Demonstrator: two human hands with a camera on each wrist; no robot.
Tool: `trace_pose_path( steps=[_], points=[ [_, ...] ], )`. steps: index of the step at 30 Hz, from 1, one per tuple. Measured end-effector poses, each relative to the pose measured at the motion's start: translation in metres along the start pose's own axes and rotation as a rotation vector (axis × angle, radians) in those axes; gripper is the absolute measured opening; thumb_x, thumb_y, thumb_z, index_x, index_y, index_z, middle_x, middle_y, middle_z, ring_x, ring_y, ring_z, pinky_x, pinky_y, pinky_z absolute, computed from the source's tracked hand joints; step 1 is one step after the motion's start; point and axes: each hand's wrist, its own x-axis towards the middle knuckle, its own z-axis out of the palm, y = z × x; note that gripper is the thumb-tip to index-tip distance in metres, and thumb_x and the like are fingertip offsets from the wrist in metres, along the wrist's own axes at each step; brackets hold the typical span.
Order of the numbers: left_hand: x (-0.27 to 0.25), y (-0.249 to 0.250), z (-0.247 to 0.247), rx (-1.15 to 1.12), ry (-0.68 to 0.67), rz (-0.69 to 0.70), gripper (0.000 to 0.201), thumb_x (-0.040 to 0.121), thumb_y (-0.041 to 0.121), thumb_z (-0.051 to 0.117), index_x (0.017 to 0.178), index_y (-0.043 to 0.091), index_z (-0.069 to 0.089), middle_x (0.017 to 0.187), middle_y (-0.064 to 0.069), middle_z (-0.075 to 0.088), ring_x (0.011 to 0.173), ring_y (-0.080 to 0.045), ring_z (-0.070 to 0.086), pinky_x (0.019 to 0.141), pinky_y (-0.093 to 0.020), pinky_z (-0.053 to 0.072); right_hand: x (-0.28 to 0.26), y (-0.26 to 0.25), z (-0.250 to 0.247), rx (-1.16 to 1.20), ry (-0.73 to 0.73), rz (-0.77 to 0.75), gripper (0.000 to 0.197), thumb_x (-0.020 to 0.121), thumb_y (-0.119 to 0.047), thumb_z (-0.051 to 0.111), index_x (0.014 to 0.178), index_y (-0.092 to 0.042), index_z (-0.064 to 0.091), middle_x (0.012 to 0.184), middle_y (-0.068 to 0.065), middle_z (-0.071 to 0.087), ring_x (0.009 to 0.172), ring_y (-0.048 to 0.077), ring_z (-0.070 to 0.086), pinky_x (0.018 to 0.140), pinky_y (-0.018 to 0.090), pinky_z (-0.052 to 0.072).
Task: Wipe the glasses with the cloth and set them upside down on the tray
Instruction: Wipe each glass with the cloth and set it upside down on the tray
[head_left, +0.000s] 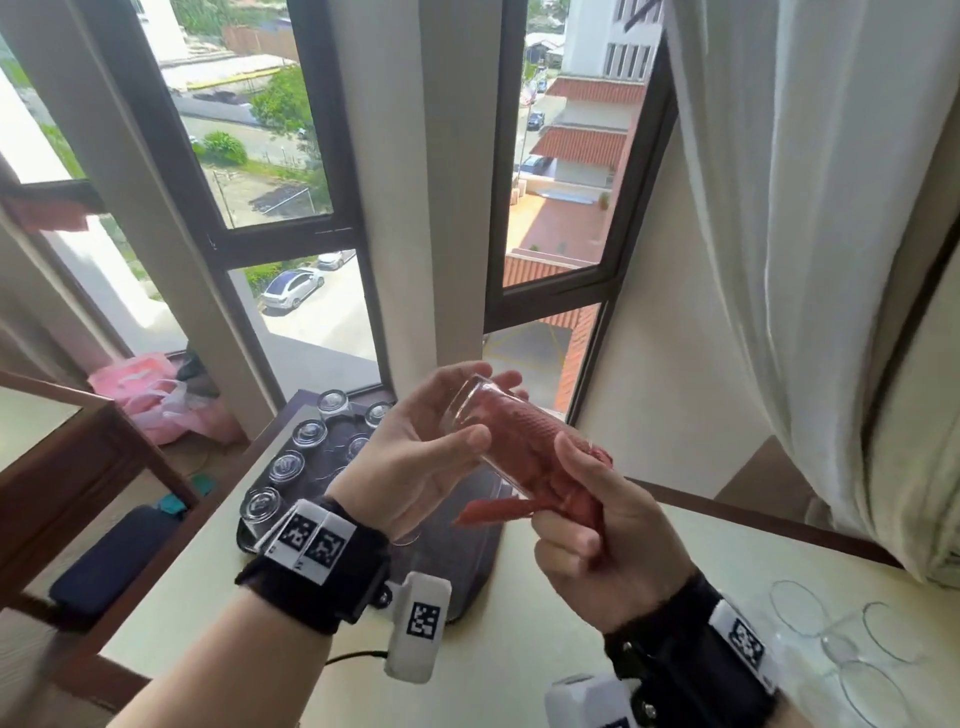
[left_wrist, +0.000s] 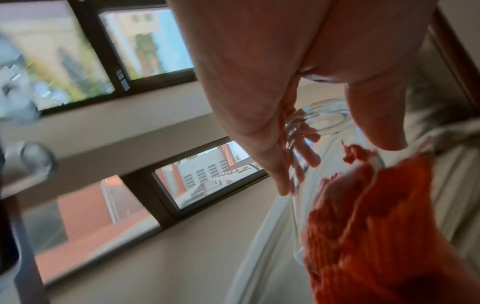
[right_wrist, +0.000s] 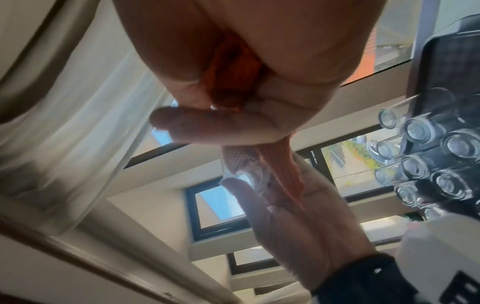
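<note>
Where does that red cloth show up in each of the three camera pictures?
Head: red cloth at centre, stuffed inside the glass, its tail in the right hand.
Left wrist: lower right, beyond the left hand.
Right wrist: upper centre, gripped in the palm.
Shared landmark: the dark window frame.

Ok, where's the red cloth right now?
In the head view the red cloth is stuffed inside the glass held by the left hand, its tail gripped by the right hand.
</note>
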Motion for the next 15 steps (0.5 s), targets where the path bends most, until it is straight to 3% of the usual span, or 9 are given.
trace_pose_path(
  steps=[1,3,5,7,10,12,13,15],
  points=[
    [-0.001,0.003,-0.004,0.065,0.026,0.000,0.077,0.076,0.017,0.095,0.139,0.004,0.054,0.149,-0.022,0.059,0.132,-0.036,0.062,0.104,-0.045,0.057,0.003,0.003,0.002,-0.039,0.105,-0.018,0.032,0.095,-0.024,0.056,0.113,-0.011,0.078,0.107,0.013,0.077,0.034,0.015,0.060,0.032,0.015,0.026],
    [-0.004,0.009,-0.013,0.214,0.089,0.005,0.075,0.074,0.018,0.096,0.136,0.003,0.055,0.143,-0.021,0.064,0.126,-0.036,0.067,0.104,-0.044,0.058,0.009,0.009,-0.001,-0.169,0.209,-0.061,0.032,0.094,-0.026,0.058,0.114,-0.010,0.078,0.098,0.009,0.078,0.034,0.015,0.059,0.031,0.015,0.024],
    [-0.010,0.012,-0.019,0.361,0.141,0.006,0.068,0.077,0.011,0.090,0.134,0.000,0.056,0.137,-0.017,0.070,0.122,-0.036,0.070,0.102,-0.045,0.059,0.016,0.018,-0.012,-0.371,0.296,-0.127,0.034,0.090,-0.030,0.068,0.114,-0.007,0.076,0.097,0.011,0.077,0.034,0.015,0.053,0.035,0.019,0.037],
    [-0.018,0.015,-0.024,0.491,0.197,0.001,0.064,0.075,0.004,0.085,0.132,0.000,0.058,0.130,-0.012,0.074,0.115,-0.033,0.074,0.097,-0.042,0.062,0.017,0.027,-0.023,-0.650,0.425,-0.176,0.045,0.083,-0.037,0.076,0.109,-0.001,0.074,0.093,0.015,0.079,0.041,0.023,0.057,0.046,0.030,0.048],
    [-0.034,0.016,-0.036,0.660,0.303,0.002,0.064,0.071,0.015,0.091,0.128,0.012,0.064,0.122,-0.001,0.078,0.107,-0.024,0.078,0.093,-0.041,0.064,0.011,0.041,-0.033,-0.990,0.581,-0.246,0.039,0.078,-0.041,0.080,0.098,-0.007,0.072,0.079,0.012,0.078,0.056,0.033,0.070,0.054,0.042,0.058],
    [-0.046,0.012,-0.051,0.840,0.415,-0.002,0.065,0.068,0.031,0.096,0.126,0.024,0.065,0.119,0.013,0.076,0.102,-0.013,0.077,0.087,-0.035,0.064,0.006,0.052,-0.045,-1.069,0.618,-0.304,0.030,0.081,-0.040,0.083,0.094,-0.015,0.073,0.085,0.007,0.079,0.070,0.028,0.077,0.064,0.042,0.062],
    [-0.052,0.009,-0.060,0.937,0.468,-0.010,0.065,0.067,0.038,0.097,0.123,0.030,0.065,0.116,0.021,0.074,0.099,-0.007,0.076,0.084,-0.027,0.063,0.004,0.059,-0.054,-1.172,0.639,-0.337,0.029,0.082,-0.047,0.085,0.091,-0.021,0.075,0.096,0.000,0.077,0.082,0.024,0.078,0.075,0.038,0.062],
    [-0.062,0.000,-0.078,1.094,0.525,-0.044,0.061,0.067,0.044,0.099,0.116,0.039,0.063,0.109,0.031,0.071,0.097,0.005,0.072,0.080,-0.013,0.056,0.000,0.071,-0.076,-1.522,0.633,-0.358,0.028,0.079,-0.062,0.079,0.078,-0.033,0.076,0.120,-0.016,0.064,0.112,0.014,0.068,0.106,0.031,0.043]
  ],
)
